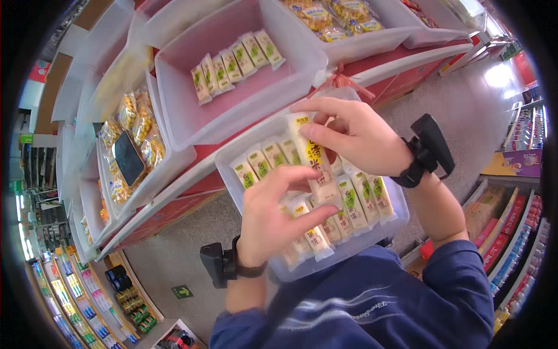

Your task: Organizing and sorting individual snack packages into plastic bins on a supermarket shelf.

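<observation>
A wrapped rice cracker pack (320, 174) with yellow print is pinched at its upper end between the thumb and fingers of my right hand (344, 135). My left hand (279, 213) is beside the pack's lower end, thumb and fingers spread around it; whether they touch it is not clear. Both hands are above a translucent plastic bin (401, 209) against my body, which holds rows of similar packs (353, 205), most with green print. Beyond it, a larger bin (174, 96) on the display stand contains a row of green-printed packs (231, 65). I wear a black device on each wrist.
Left of the large bin, a phone (128, 158) lies on bagged snacks (141, 118) in another bin. More bagged snacks (314, 15) are in a bin behind. A red tie (340, 80) hangs at the stand's white edge. Stocked shelves (510, 227) stand at the right and lower left.
</observation>
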The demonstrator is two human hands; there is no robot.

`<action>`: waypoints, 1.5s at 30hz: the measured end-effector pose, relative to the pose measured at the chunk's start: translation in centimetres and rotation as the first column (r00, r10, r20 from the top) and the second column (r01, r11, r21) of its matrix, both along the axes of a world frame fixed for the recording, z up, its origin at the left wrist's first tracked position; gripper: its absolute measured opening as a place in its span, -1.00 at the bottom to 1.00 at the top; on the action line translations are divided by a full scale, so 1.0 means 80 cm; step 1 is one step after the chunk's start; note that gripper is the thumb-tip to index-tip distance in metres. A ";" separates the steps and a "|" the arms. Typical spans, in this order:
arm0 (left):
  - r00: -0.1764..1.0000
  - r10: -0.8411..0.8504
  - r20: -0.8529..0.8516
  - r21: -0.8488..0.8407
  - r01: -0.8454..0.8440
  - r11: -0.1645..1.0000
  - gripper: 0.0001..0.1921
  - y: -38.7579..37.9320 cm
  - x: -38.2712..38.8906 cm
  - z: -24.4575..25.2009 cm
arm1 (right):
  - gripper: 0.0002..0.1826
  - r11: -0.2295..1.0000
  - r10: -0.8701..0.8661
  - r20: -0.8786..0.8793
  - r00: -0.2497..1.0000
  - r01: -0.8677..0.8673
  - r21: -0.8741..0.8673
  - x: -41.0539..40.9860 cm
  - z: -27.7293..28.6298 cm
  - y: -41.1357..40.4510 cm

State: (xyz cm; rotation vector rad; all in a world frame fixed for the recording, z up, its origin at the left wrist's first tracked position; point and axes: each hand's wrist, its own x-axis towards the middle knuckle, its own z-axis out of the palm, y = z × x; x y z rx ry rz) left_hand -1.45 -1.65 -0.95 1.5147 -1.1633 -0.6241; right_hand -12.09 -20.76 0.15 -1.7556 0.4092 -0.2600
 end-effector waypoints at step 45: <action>0.998 0.053 0.041 -0.001 -0.053 0.999 -0.59 -0.139 0.165 0.019 | -0.66 0.686 0.029 0.154 0.988 0.092 -0.721 0.166 0.009 -0.095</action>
